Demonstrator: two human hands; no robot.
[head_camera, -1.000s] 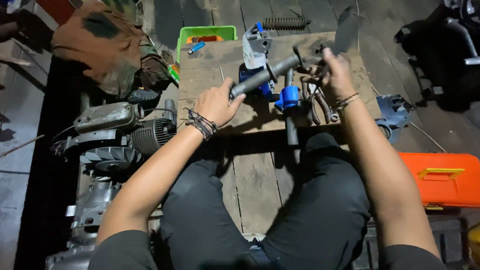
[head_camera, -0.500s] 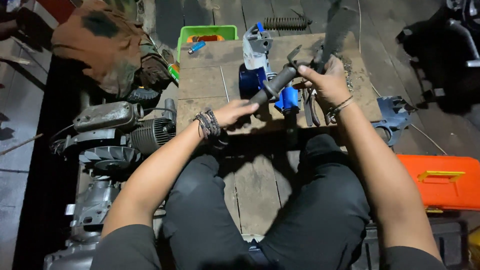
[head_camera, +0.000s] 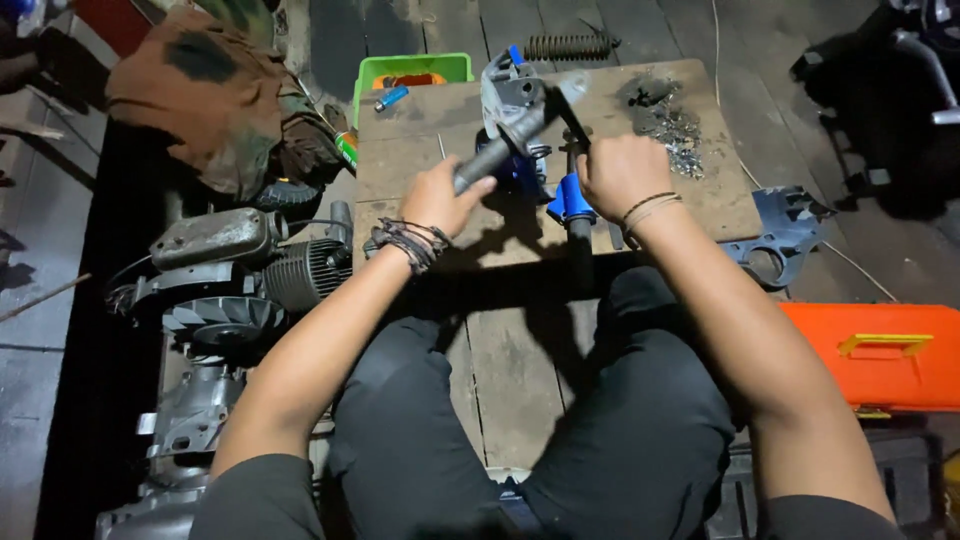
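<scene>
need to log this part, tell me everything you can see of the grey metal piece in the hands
The grey metal piece looks like a cast part: a round bar ending in a blocky bracket head. It is tilted, head up and away, above the wooden board. The left hand grips the bar's lower end; the right hand is at its head side.

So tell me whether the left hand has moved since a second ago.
Yes. The left hand, gripping the grey handle, has shifted slightly away from the body and up the wooden board, towards the green tray.
</scene>
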